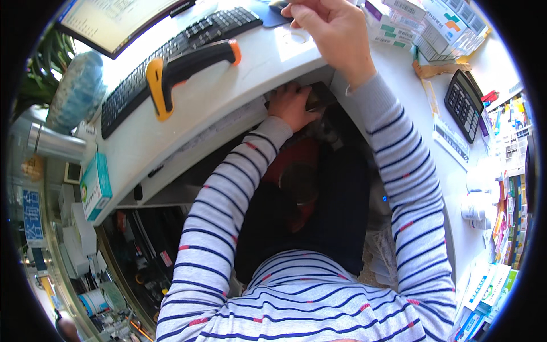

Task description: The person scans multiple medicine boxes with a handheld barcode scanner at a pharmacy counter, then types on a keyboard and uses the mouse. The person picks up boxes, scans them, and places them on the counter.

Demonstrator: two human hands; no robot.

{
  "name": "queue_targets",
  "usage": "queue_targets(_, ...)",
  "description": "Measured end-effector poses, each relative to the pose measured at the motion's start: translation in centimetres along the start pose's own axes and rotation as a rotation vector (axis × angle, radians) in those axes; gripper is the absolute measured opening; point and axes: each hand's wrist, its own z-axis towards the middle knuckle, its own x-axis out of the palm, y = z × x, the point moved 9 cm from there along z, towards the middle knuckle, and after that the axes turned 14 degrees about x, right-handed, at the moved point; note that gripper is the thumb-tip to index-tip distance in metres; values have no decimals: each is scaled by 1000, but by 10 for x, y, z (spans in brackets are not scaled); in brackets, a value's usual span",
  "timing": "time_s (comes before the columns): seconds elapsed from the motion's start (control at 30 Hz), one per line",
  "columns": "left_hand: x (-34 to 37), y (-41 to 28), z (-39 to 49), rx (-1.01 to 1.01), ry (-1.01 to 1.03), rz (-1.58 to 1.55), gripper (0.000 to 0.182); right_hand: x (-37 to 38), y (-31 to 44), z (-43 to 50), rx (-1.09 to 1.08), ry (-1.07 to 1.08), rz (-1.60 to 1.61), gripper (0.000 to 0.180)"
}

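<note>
My left hand [292, 104] reaches under the front edge of the white desk [205, 102]. Its fingers are spread on or against a dark object [320, 96] in the shade there; whether they grip it is hard to tell. My right hand [335, 36] is raised over the desk edge with bent fingers. Its fingertips are close to a computer mouse [277, 4] on a blue mouse pad [265, 15], cut off by the upper edge of the view. A yellow and black handheld scanner [192, 64] lies in front of the black keyboard [179, 51].
A monitor [115, 25] stands behind the keyboard. Medicine boxes [444, 30] are stacked at the upper right, with a calculator [463, 102] and white bottles [476, 209] along the right side. A teal and white box [95, 186] stands at the desk's left end, near a bluish vase [77, 92].
</note>
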Motion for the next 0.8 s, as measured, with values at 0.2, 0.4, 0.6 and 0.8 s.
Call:
queue_targets(0.2, 42, 39, 52, 62, -82, 29, 71, 2, 37, -7, -152, -40, -17, 20)
queue_targets(0.4, 36, 38, 57, 0, -227, -75, 61, 35, 18, 12, -118, 41, -38, 20)
queue_targets(0.6, -47, -41, -19, 387, -438, -46, 41, 67, -20, 44, -67, 77, -213, 31)
queue_targets(0.8, -192, -73, -179, 646, -538, -2, 30, 100, -37, 85, -71, 78, -330, 40)
